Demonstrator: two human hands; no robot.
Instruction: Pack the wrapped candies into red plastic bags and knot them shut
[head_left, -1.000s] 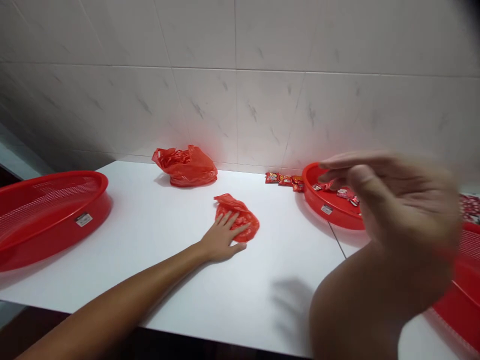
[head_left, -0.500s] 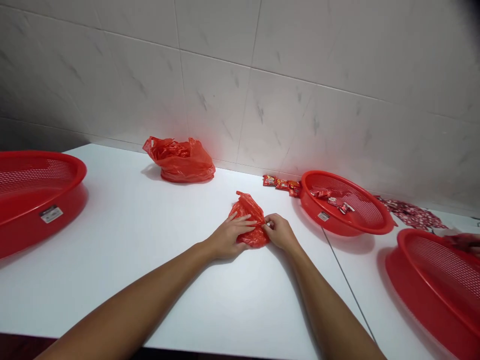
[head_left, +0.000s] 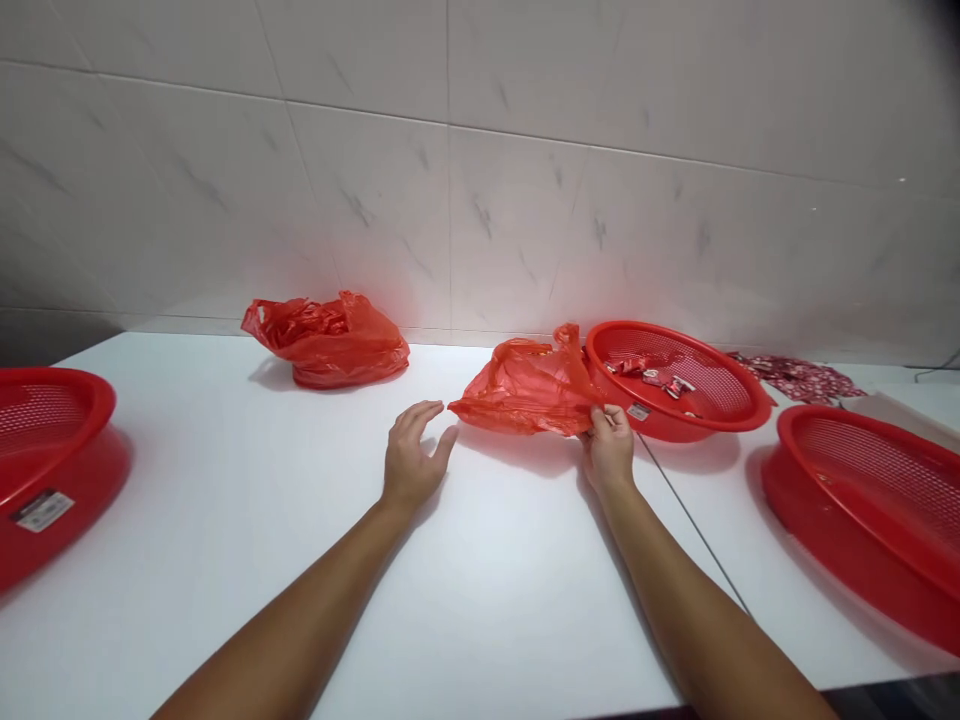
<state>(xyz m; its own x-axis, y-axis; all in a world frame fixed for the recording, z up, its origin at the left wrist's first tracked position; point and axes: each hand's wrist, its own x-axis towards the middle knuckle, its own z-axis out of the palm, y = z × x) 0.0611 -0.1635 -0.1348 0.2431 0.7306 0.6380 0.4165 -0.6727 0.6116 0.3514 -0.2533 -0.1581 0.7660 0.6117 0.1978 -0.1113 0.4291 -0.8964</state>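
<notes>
A thin red plastic bag (head_left: 529, 390) is spread out above the middle of the white table. My right hand (head_left: 611, 445) pinches its near right corner between thumb and fingers. Just off the bag's left tip, my left hand (head_left: 415, 455) is open, thumb apart from the fingers, with nothing in it. Behind the bag's right side stands a red mesh basket (head_left: 694, 428) holding several small red wrapped packets (head_left: 652, 377).
A bulging red plastic bag (head_left: 349, 355) sits by the tiled wall at back left. Red baskets stand at the left edge (head_left: 82, 480) and right front (head_left: 825, 520). Patterned red-and-white material (head_left: 802, 375) lies behind the right baskets. A seam crosses the table.
The crumpled bag has been opened out wide and shifted right. My left hand has let go and moved left; my right hand still grips it. The view has turned right, and another person's hand left view.
</notes>
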